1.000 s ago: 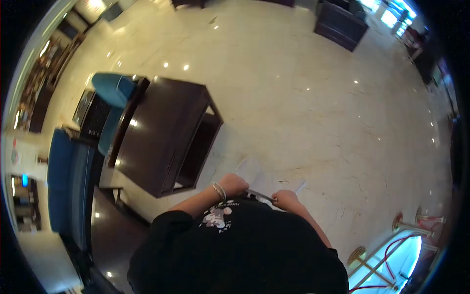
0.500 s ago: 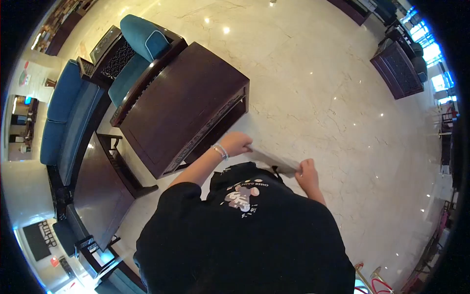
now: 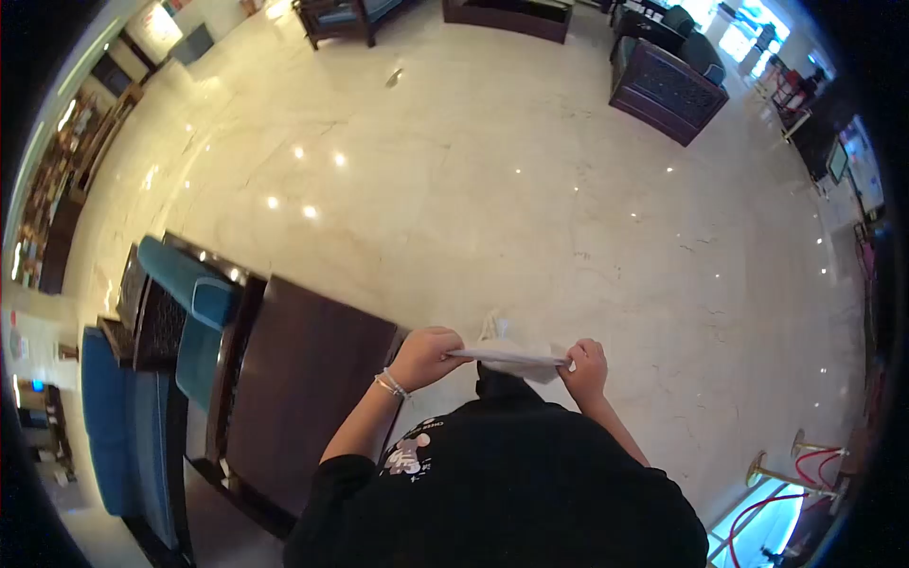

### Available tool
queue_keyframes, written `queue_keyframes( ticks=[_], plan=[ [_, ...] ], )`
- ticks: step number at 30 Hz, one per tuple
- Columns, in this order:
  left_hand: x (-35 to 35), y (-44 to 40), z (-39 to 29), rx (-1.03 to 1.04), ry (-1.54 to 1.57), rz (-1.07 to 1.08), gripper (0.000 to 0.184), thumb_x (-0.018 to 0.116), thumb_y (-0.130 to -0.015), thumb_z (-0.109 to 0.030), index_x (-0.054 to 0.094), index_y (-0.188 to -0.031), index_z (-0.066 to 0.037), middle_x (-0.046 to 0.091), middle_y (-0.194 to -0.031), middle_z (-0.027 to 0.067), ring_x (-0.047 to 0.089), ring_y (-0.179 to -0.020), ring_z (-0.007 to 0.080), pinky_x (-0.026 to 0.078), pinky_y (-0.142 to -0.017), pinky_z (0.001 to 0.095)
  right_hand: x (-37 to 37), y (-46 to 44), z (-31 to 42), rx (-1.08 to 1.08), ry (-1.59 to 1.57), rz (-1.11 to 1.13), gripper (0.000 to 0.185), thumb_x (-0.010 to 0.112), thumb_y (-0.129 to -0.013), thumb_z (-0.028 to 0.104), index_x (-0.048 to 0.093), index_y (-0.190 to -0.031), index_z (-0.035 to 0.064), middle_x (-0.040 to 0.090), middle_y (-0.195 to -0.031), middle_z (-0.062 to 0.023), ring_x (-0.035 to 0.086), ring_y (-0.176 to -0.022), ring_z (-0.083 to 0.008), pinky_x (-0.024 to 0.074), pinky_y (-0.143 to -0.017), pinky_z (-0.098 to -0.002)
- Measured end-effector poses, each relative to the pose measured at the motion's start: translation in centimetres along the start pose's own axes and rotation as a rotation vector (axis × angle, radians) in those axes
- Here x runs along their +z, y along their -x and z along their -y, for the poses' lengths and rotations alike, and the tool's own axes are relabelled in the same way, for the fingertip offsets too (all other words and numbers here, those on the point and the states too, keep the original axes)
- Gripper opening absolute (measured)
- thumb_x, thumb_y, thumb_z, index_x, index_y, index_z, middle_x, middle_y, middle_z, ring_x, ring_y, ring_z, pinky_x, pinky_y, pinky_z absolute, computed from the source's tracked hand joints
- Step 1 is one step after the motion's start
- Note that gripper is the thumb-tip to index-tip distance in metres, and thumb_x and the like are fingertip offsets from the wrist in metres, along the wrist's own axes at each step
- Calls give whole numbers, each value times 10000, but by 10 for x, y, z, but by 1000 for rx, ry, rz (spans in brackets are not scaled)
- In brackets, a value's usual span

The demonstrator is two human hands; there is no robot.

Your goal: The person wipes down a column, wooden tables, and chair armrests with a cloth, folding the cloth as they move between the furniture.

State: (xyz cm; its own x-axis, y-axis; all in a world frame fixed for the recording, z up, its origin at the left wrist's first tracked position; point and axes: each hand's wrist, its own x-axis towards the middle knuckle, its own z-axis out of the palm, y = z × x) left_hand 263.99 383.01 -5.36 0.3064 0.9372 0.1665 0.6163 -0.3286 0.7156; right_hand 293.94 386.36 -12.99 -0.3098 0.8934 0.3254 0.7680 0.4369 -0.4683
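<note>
A thin, whitish, bag-like item (image 3: 516, 359) stretches between my two hands in front of my black shirt. My left hand (image 3: 426, 359), with a pale bracelet at the wrist, pinches its left end. The right end is gripped by my right hand (image 3: 585, 367), fingers closed at its top edge. A light strap or cord (image 3: 490, 327) stands up from its far side. The lower part hangs down and is partly hidden, and its exact kind is unclear.
A dark wooden table (image 3: 308, 388) is close on the left, beside a blue-cushioned armchair (image 3: 201, 346) and a blue sofa (image 3: 128, 435). Another carved armchair (image 3: 668, 90) stands at the far right. Brass posts (image 3: 795, 483) with red ropes are at lower right.
The view has turned, so the table now lies lower and further left. My hands still hold the item, now nearly level and showing more of its pale surface.
</note>
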Motion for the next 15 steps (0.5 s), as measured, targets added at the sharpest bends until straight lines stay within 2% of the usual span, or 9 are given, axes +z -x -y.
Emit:
queue_keyframes(
  ticks=[1,3,6,7,9,10,12,14,15],
  plan=[
    [-5,-18,8,22,-9,10,135,679,-680,-149,578,-681,-59,547,-634,81,539,-590,228,426,-524,313,2,-20,-6,-52,-44,-16,221,682,-543,143,490,-623,71,518,-748,-75,507,-739,-273,402,-642,-381],
    [-23,-62,26,-156,113,2,137,683,-686,-129,581,-699,-37,559,-638,80,548,-569,201,433,-523,288,24,-61,-35,-40,-96,19,229,684,-557,207,504,-611,77,526,-735,-71,514,-753,-274,400,-723,-420],
    [-46,-129,55,-98,71,7,126,675,-696,-118,588,-715,-29,565,-632,82,552,-568,188,438,-534,282,49,-119,-72,-49,97,545,215,649,-601,283,561,-671,100,568,-734,-77,535,-815,-250,324,-940,-425],
    [-56,-149,62,-98,53,18,117,672,-697,-111,593,-722,-29,564,-625,80,554,-572,187,440,-535,281,59,-140,-83,-37,86,526,215,649,-601,283,561,-671,100,568,-734,-77,535,-815,-250,324,-940,-425],
    [-74,-179,76,-141,49,83,106,664,-701,-98,596,-734,-24,571,-641,77,570,-593,180,447,-546,277,75,-166,-101,102,-16,670,194,633,-624,251,556,-697,88,579,-743,-87,539,-811,-263,359,-888,-426],
    [-84,-197,90,-145,111,31,113,656,-709,-108,587,-731,-22,566,-648,84,562,-583,190,445,-528,282,80,-187,-110,85,-62,589,166,614,-653,216,547,-708,74,578,-729,-105,547,-747,-278,421,-742,-393],
    [-108,-221,103,-192,169,-70,109,642,-720,-99,573,-732,-15,560,-670,82,549,-583,171,440,-508,273,67,-238,-108,139,-242,566,157,609,-664,202,540,-709,68,567,-696,-114,542,-688,-281,416,-654,-375],
    [-150,-239,113,-299,207,-82,103,638,-719,-88,568,-729,-13,558,-676,62,540,-596,151,434,-517,264,17,-312,-86,157,-416,544,152,605,-689,174,519,-706,50,524,-604,-136,516,-554,-275,385,-491,-328],
    [-177,-248,117,-214,216,-143,64,616,-717,-48,566,-719,-7,550,-671,52,530,-610,142,425,-521,257,-23,-351,-66,58,-442,596,157,611,-700,187,525,-704,55,515,-582,-132,515,-539,-257,381,-485,-329]
  ],
)
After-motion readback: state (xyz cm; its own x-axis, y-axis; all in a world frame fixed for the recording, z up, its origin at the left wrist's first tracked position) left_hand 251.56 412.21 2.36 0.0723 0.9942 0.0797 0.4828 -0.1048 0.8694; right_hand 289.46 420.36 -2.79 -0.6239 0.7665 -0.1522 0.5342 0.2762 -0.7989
